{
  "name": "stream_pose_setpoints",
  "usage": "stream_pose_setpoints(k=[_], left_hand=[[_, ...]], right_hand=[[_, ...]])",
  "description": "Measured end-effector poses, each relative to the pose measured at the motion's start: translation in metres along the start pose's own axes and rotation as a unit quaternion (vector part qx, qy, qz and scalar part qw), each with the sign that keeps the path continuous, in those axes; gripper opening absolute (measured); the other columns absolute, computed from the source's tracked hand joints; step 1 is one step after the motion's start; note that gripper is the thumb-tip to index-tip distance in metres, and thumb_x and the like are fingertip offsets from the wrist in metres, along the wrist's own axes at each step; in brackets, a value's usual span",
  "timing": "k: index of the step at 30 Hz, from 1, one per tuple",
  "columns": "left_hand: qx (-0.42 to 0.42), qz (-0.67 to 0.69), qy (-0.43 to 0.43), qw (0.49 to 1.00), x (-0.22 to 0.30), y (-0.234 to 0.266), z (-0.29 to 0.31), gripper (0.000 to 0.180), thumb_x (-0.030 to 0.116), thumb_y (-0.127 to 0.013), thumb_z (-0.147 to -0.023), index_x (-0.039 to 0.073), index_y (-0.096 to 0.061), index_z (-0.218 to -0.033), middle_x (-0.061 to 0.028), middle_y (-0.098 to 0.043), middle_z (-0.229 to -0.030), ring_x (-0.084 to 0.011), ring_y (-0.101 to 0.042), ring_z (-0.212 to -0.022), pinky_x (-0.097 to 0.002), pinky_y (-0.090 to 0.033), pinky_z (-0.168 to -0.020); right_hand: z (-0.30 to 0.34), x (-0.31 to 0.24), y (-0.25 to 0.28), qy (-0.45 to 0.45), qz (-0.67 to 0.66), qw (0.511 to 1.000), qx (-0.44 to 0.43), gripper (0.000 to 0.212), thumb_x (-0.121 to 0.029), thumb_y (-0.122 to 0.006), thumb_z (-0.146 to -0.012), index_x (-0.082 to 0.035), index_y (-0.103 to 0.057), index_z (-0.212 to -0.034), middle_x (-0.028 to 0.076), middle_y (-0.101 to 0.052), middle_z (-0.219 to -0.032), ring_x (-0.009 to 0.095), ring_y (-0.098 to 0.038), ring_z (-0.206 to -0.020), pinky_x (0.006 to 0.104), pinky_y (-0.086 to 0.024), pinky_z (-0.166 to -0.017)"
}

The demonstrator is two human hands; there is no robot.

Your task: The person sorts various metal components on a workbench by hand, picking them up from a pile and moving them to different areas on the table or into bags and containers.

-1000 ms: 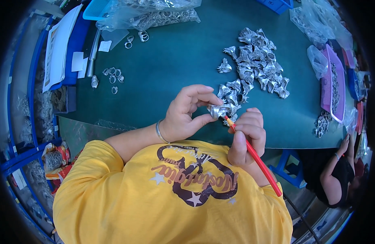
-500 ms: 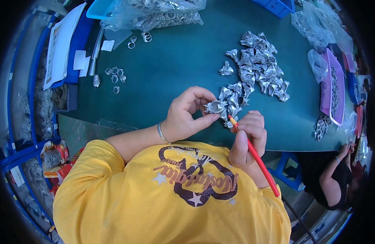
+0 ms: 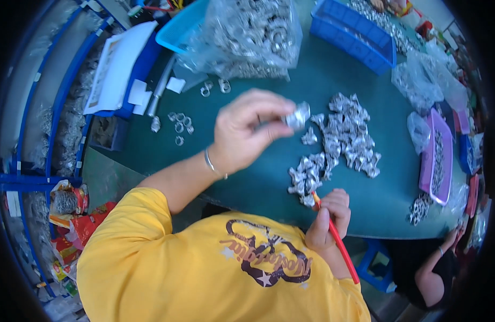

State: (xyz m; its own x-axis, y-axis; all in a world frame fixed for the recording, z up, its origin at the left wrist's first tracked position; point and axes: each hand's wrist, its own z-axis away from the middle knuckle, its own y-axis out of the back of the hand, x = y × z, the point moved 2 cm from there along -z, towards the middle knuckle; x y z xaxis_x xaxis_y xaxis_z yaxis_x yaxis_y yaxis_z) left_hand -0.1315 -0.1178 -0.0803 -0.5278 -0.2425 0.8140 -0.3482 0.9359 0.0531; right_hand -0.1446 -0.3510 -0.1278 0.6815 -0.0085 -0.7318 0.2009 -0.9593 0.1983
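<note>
My left hand (image 3: 244, 126) is raised over the green table (image 3: 234, 190), pinching a silver ring-like casting (image 3: 297, 116) between thumb and fingertips; motion blurs it slightly. In my right hand (image 3: 330, 214), near the table's front edge, is a slim red pencil-shaped tool (image 3: 341, 252) with a yellowish tip end. Its tip is at the near end of a heap of silver castings (image 3: 306, 174); whether it touches them I cannot tell. The heap stretches away to a larger pile (image 3: 346, 129). One loose casting (image 3: 309, 136) lies just left of that pile.
Several small rings (image 3: 180, 123) lie at the left by a tapered metal rod (image 3: 160, 86). Behind are a clear bag of rings (image 3: 253, 32), a light-blue tray (image 3: 175, 32) and a blue bin (image 3: 354, 40). A purple basket (image 3: 431, 161) stands right; a person (image 3: 432, 273) sits beyond.
My left hand has lifted a casting up and away from the near heap. My right hand stays by the heap with the red tool. The view has shifted, showing more of the table's far side.
</note>
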Motion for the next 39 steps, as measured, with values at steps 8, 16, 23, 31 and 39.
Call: stream_pose_setpoints(k=[8, 16, 23, 31, 39], left_hand=[[0.039, -0.578, -0.304, 0.756, -0.023, 0.088, -0.173, 0.015, 0.008, -0.069, -0.077, 0.006, -0.07, -0.092, -0.0099, -0.065, -0.096, -0.0284, -0.063, -0.084, -0.0358, -0.052, -0.075], [-0.053, -0.609, -0.195, 0.767, -0.042, 0.081, -0.208, 0.021, 0.003, -0.052, -0.076, 0.0, -0.063, -0.094, -0.0242, -0.061, -0.102, -0.0399, -0.061, -0.09, -0.0474, -0.049, -0.077], [-0.011, -0.504, -0.326, 0.8, -0.011, 0.025, -0.159, 0.025, 0.002, -0.058, -0.073, 0.002, -0.063, -0.098, -0.0194, -0.061, -0.099, -0.0386, -0.057, -0.095, -0.0465, -0.044, -0.085], [-0.306, -0.305, -0.021, 0.902, -0.09, -0.065, 0.013, 0.02, 0.007, -0.069, -0.077, 0.004, -0.064, -0.096, -0.0147, -0.055, -0.111, -0.0313, -0.055, -0.104, -0.0372, -0.046, -0.088], [-0.222, 0.009, 0.195, 0.955, -0.058, -0.05, 0.052, 0.018, 0.0, -0.074, -0.073, 0.004, -0.064, -0.087, -0.0129, -0.062, -0.111, -0.02, -0.062, -0.098, -0.0311, -0.049, -0.085]], right_hand=[[0.004, -0.004, 0.002, 0.0, -0.002, 1.0, 0.011, 0.008, -0.001, -0.051, -0.078, -0.004, -0.052, -0.085, 0.008, -0.057, -0.072, 0.022, -0.051, -0.067, 0.0403, -0.039, -0.078], [0.003, -0.008, 0.012, -0.009, 0.015, 1.0, 0.001, 0.008, -0.002, -0.056, -0.078, -0.003, -0.054, -0.086, 0.009, -0.058, -0.077, 0.024, -0.052, -0.071, 0.0424, -0.04, -0.081], [0.008, -0.005, 0.023, -0.025, 0.027, 0.999, 0.017, 0.009, -0.001, -0.055, -0.079, -0.003, -0.054, -0.088, 0.009, -0.059, -0.077, 0.023, -0.052, -0.072, 0.0412, -0.04, -0.082], [0.003, -0.002, 0.026, -0.053, 0.003, 0.999, 0.009, 0.007, 0.001, -0.054, -0.08, -0.003, -0.053, -0.086, 0.009, -0.059, -0.077, 0.022, -0.052, -0.072, 0.0379, -0.041, -0.076], [0.008, 0.01, 0.023, -0.103, 0.009, 0.995, 0.012, 0.008, 0.002, -0.055, -0.081, -0.002, -0.053, -0.088, 0.01, -0.058, -0.079, 0.024, -0.053, -0.073, 0.0347, -0.042, -0.072]])
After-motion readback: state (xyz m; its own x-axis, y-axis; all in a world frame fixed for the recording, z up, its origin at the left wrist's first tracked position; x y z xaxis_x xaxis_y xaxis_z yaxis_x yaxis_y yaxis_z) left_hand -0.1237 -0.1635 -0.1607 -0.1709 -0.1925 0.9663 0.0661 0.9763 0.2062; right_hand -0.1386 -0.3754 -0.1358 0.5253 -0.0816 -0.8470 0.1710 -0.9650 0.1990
